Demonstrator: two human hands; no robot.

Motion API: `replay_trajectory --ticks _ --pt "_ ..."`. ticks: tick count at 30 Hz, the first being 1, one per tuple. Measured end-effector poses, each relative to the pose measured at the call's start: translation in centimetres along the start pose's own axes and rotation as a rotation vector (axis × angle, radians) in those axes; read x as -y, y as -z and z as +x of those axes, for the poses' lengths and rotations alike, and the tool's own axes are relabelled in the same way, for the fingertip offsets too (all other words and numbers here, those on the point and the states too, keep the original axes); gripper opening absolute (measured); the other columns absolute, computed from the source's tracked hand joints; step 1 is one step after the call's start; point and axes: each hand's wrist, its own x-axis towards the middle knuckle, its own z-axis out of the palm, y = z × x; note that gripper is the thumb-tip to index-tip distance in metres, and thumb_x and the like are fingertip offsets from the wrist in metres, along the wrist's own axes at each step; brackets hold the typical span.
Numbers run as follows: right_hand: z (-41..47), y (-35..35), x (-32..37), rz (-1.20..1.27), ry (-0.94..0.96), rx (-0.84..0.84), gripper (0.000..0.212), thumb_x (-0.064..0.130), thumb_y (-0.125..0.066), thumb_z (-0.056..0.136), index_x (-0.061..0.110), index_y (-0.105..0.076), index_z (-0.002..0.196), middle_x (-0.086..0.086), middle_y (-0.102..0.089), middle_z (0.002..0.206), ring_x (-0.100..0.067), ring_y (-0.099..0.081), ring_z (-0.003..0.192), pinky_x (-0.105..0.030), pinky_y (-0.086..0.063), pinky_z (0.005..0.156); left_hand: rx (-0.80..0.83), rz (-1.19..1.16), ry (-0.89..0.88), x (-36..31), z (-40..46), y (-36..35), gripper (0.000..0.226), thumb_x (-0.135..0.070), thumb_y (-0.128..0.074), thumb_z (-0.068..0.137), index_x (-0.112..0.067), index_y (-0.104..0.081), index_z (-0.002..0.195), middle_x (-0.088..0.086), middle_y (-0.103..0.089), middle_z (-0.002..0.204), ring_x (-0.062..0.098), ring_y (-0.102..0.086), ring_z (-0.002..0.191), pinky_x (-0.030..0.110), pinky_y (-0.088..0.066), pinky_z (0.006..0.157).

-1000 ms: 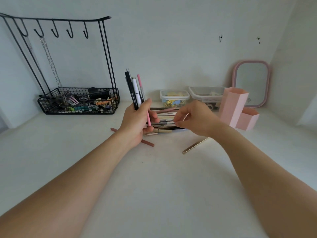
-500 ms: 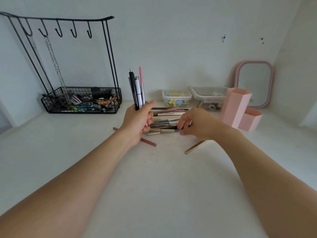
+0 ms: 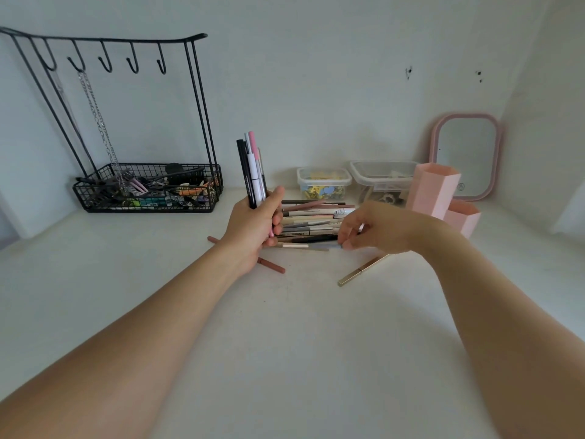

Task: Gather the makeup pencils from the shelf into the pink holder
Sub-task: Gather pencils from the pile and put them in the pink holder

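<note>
Left grip [image 3: 253, 226] is clutching an upright bunch [image 3: 252, 172] of pencils; right grip [image 3: 373, 229] is pinching at the pile [image 3: 311, 221].
Right fingertips [image 3: 345, 245] are curling onto a pencil at the pile's near edge, though whether they are holding it is unclear. Pile is lying on the shelf [image 3: 285, 343] between both hands; pink holder [image 3: 438, 196] is standing just beside the right wrist, and two stray pencils are lying nearer.

Two plastic tubs [image 3: 323, 182], five hooks [image 3: 106, 63]

Brown pencil [image 3: 272, 264] — middle hidden behind left wrist.
</note>
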Motion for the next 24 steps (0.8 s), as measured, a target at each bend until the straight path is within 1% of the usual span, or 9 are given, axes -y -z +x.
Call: replay_trajectory --ticks 2,4,6,7,12,16,19,21,24 --pt "0.0 0.2 0.0 0.116 0.011 -0.013 0.008 0.021 -0.07 0.089 0.027 -0.073 0.085 0.012 -0.064 0.073 0.0 -0.051 0.06 -0.015 -0.041 0.062 -0.002 -0.019 0.004 -0.1 0.0 0.0 0.029 -0.04 -0.065 0.097 -0.018 -0.055 0.08 -0.005 -0.046 0.056 0.01 -0.043 0.049 0.021 -0.028 0.04" --pt "0.0 0.1 0.4 0.291 0.016 -0.027 0.008 0.016 -0.065 0.093 0.016 -0.071 0.089 0.002 -0.062 0.069 -0.007 -0.05 0.058 -0.02 -0.042 0.059 0.017 -0.056 0.015 -0.1 0.0 0.0 0.026 -0.04 -0.065 0.097 -0.019 -0.057 0.083 -0.005 -0.043 0.056 0.01 -0.041 0.049 0.02 -0.026 0.04" --pt "0.1 -0.3 1.0 0.509 0.038 -0.053 0.011 0.009 -0.059 0.096 0.001 -0.067 0.095 -0.009 -0.059 0.072 -0.014 -0.051 0.06 -0.023 -0.043 0.058 0.049 -0.08 0.022 -0.2 -0.1 -0.1 0.025 -0.041 -0.064 0.098 -0.019 -0.057 0.087 -0.006 -0.04 0.056 0.009 -0.038 0.049 0.019 -0.024 0.039" --pt "0.2 -0.5 1.3 0.601 0.044 -0.073 0.012 0.007 -0.058 0.097 -0.002 -0.065 0.096 -0.011 -0.058 0.074 -0.015 -0.051 0.063 -0.023 -0.044 0.058 0.063 -0.09 0.025 -0.4 -0.2 -0.2 0.026 -0.041 -0.063 0.098 -0.018 -0.056 0.088 -0.006 -0.038 0.056 0.009 -0.036 0.048 0.018 -0.023 0.038" --pt "0.8 -1.8 3.0 0.894 0.095 -0.175 0.007 0.006 -0.06 0.095 0.001 -0.065 0.093 -0.006 -0.058 0.072 -0.013 -0.055 0.063 -0.022 -0.049 0.06 0.133 -0.085 -0.003 -1.0 -0.9 -0.4 0.036 -0.048 -0.07 0.089 -0.018 -0.05 0.086 -0.008 -0.03 0.054 0.01 -0.027 0.049 0.019 -0.018 0.038" --pt "1.4 -3.1 4.2 0.932 0.113 -0.261 0.014 0.011 -0.064 0.093 -0.001 -0.068 0.099 -0.006 -0.062 0.079 -0.011 -0.056 0.066 -0.022 -0.05 0.059 0.155 -0.095 -0.025 -1.1 -1.5 -0.9 0.032 -0.049 -0.078 0.076 -0.026 -0.058 0.066 -0.007 -0.031 0.053 0.009 -0.026 0.046 0.018 -0.019 0.037" --pt "1.5 -4.1 5.0 0.901 0.128 -0.307 0.019 0.012 -0.066 0.092 -0.001 -0.07 0.105 -0.01 -0.065 0.085 -0.01 -0.056 0.067 -0.022 -0.05 0.059 0.167 -0.103 -0.034 -0.9 -1.7 -1.2 0.028 -0.046 -0.082 0.07 -0.024 -0.065 0.071 -0.007 -0.035 0.051 0.01 -0.027 0.045 0.018 -0.02 0.038" --pt "1.6 -4.6 5.3 0.901 0.135 -0.35 0.018 0.009 -0.068 0.091 0.001 -0.071 0.106 -0.011 -0.066 0.083 -0.011 -0.057 0.066 -0.02 -0.051 0.058 0.16 -0.094 -0.04 -0.7 -1.8 -1.4 0.022 -0.038 -0.082 0.076 -0.024 -0.066 0.072 -0.008 -0.042 0.048 0.009 -0.031 0.042 0.018 -0.02 0.038" --pt "1.7 -5.2 5.5 0.953 0.144 -0.395 0.015 0.003 -0.069 0.088 -0.007 -0.07 0.1 -0.013 -0.069 0.076 -0.014 -0.062 0.063 -0.022 -0.055 0.06 0.128 -0.073 -0.044 -0.6 -1.8 -1.6 0.024 -0.028 -0.078 0.086 -0.023 -0.064 0.068 -0.007 -0.048 0.046 0.007 -0.036 0.037 0.017 -0.022 0.039"
